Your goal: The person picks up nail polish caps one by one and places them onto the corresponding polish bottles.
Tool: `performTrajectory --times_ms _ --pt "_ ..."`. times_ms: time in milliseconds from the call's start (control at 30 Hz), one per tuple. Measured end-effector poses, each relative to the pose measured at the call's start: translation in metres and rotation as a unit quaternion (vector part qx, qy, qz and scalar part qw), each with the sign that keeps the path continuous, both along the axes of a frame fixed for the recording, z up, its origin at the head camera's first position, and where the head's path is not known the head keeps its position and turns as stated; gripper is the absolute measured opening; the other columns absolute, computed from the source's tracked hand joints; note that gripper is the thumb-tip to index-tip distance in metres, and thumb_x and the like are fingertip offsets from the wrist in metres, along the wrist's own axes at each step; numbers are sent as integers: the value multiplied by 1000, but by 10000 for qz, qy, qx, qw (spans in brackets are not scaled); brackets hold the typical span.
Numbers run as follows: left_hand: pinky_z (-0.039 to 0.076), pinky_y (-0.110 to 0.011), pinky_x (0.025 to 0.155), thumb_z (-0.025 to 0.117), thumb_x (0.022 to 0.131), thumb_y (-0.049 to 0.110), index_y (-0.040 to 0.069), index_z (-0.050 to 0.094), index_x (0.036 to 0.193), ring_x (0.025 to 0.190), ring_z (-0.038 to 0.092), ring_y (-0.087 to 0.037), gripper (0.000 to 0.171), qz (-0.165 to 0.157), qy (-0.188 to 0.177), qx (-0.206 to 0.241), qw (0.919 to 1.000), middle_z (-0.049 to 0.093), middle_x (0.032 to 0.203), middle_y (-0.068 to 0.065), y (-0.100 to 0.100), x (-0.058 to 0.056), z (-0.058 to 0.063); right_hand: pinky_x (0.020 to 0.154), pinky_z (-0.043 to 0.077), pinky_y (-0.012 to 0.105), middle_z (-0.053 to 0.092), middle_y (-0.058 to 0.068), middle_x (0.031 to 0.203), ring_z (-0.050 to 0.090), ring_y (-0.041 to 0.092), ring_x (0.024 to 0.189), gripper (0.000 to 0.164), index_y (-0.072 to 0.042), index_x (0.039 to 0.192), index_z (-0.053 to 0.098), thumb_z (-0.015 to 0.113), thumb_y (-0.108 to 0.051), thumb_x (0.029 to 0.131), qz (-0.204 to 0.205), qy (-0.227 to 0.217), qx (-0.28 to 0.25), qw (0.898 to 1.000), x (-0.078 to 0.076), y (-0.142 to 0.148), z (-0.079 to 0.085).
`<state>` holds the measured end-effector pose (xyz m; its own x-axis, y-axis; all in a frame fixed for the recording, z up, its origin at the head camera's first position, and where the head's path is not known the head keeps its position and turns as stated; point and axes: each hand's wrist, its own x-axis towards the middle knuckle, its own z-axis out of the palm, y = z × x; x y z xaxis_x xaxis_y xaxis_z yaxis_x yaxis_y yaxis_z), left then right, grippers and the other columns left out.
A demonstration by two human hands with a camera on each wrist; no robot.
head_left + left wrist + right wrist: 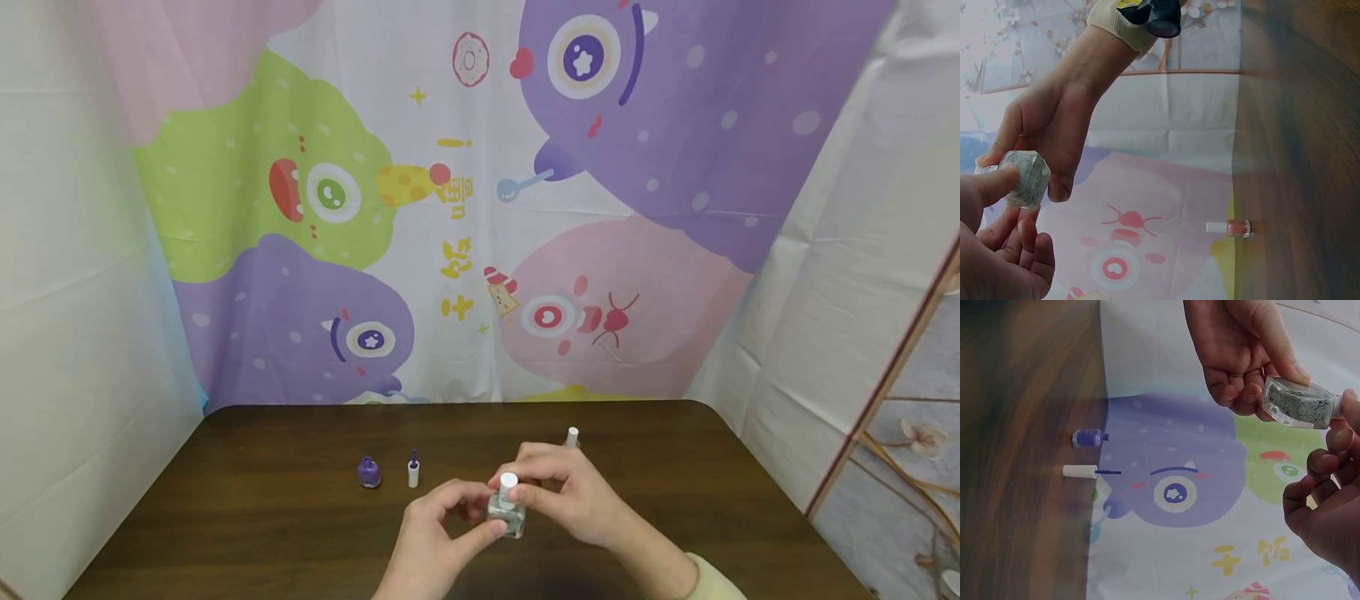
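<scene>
Between both hands, above the table, is a nail polish bottle (1297, 403) of clear glass with speckled grey-green polish and a white cap (508, 481). My left hand (438, 533) pinches the glass body between thumb and fingers. The white cap is pinched by my right hand (573, 496), its thumb against the near side. To the left on the table stands an open purple nail polish bottle (369, 473). Beside it a white cap with a purple brush (413, 472) stands upright, brush pointing up.
Behind the right hand stands a nail polish bottle with reddish polish (1239, 228) and a white cap, partly hidden in the head view. The dark wooden table (285, 533) ends at a cartoon-printed curtain (465, 358); pale cloth hangs on both sides.
</scene>
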<state>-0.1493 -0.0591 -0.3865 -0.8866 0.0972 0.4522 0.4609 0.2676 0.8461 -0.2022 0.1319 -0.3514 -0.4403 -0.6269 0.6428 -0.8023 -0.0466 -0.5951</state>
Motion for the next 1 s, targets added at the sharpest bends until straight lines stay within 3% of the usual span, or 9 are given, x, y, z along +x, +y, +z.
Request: performTrajectory --times_ms 467,733,1000 --pt "50 -23 70 80 73 20 20 69 97 75 58 -4 26 -284 -7 -79 9996 67 84 10 -2 -1 -2 59 41 15 59 -2 83 48 6 71 25 -9 105 68 65 3 84 -14 483 464 9978 -1 5 2" --pt "49 -23 68 80 74 22 20 68 93 73 58 -4 22 -251 535 -119 9982 67 85 10 -3 -2 -5 62 35 12 46 -3 71 44 16 65 25 -16 95 66 76 -3 75 -748 786 567 9925 8 6 16" --pt "49 -24 66 80 75 22 20 68 94 73 58 -7 23 -224 1016 -106 9945 67 85 9 -2 -3 -4 59 33 11 48 -9 74 44 5 68 22 -22 93 65 78 -17 77 -1089 1230 733 9837 2 14 18"
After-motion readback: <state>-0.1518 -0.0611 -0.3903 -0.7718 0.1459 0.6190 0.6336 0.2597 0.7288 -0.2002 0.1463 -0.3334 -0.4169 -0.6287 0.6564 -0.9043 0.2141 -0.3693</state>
